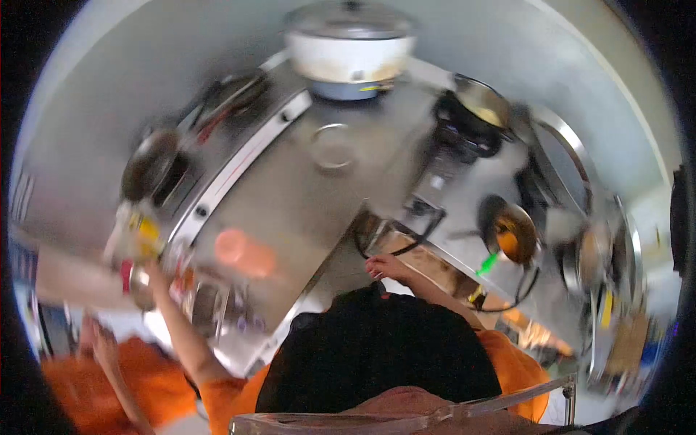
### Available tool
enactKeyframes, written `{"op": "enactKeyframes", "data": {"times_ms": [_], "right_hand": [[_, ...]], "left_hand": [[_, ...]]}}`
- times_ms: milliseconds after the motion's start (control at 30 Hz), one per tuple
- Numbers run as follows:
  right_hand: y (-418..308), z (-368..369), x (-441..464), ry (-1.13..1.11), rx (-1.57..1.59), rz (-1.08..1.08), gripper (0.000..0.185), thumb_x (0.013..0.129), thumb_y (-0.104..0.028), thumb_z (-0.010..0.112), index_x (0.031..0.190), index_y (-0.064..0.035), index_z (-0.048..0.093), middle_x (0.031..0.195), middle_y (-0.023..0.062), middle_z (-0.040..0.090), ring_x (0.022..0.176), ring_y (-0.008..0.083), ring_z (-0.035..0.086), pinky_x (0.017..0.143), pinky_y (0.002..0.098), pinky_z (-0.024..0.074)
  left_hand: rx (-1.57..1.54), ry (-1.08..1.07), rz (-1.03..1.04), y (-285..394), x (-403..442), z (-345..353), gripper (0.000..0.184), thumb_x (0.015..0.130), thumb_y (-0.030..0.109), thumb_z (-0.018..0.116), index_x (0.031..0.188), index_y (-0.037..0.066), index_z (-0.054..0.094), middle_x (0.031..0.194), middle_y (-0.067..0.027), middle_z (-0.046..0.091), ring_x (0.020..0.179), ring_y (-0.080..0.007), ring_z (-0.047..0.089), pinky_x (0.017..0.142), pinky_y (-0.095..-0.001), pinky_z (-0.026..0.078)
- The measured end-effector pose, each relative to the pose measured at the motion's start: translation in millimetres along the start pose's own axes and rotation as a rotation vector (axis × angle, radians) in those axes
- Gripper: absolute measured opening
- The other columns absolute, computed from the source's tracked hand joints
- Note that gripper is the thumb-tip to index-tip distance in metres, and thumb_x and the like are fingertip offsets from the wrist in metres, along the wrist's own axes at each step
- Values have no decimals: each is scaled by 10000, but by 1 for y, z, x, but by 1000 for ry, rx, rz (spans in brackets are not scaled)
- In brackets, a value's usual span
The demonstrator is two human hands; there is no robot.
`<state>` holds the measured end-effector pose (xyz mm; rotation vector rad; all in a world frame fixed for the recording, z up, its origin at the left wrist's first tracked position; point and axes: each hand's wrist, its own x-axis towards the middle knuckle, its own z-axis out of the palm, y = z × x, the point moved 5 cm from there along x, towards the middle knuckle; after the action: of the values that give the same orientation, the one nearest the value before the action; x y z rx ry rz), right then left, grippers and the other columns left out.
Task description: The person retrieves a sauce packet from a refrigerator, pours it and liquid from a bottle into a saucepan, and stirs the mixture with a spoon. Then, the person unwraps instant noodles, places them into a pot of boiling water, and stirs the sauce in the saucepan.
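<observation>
My left hand [154, 274] reaches out to the left, at the rim of a round silver metal container [139, 287] with something red beside it. Motion blur smears its fingers, so I cannot tell whether it grips the container. A yellow-and-white package [142, 230] is just beyond that hand. My right hand [386, 267] is in front of my body, fingers loosely curled, with nothing visible in them. Close to it is a black curved bar [424, 239] at the counter edge. An orange-pink cup-like object [245, 252] lies on the steel counter [290, 188] between my hands.
A large white rice cooker [351, 58] stands at the back. Along the left are dark pans [151, 165]. To the right are a pot on a burner [481, 103], a pan with orange-brown contents [513, 233] and a green-handled utensil [487, 264]. Another person's orange-clothed body [130, 384] is at lower left.
</observation>
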<state>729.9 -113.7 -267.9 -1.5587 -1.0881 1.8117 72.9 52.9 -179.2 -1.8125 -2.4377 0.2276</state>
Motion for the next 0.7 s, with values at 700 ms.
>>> {"op": "enactKeyframes", "data": {"times_ms": [700], "right_hand": [[-14,-304,-301,1317,-1453,-40,282,676,-126,524,948,-118,599,914,49,576,893,223,487,779,350,360]], "left_hand": [[-1246,-986,1143,492,-333,-263,296,866,184,442,1092,2,495,1008,-106,554,948,-192,519,850,-301,387]]}}
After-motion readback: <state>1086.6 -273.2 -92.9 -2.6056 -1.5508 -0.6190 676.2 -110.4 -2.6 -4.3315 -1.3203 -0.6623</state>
